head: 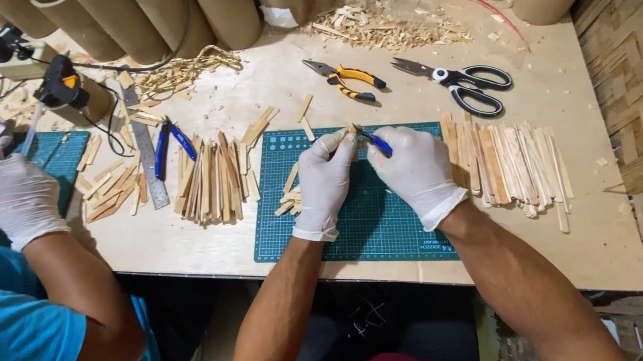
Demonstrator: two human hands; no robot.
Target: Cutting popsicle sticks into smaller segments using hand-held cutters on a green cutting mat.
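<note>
Fingers of my left hand pinch a stick, right hand grips blue cutters; uncut pile at three o'clock remains

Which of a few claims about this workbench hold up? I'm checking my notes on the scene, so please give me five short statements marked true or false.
1. Both of the person's hands wear white gloves: left hand, right hand. True.
2. The hands work over a green cutting mat. True.
3. The scissors lie left of the yellow-handled pliers. False: they lie to the right.
4. The right hand holds a blue-handled tool. True.
5. The pile of wooden sticks right of the mat is stacked upright. False: they lie flat on the table.
</note>
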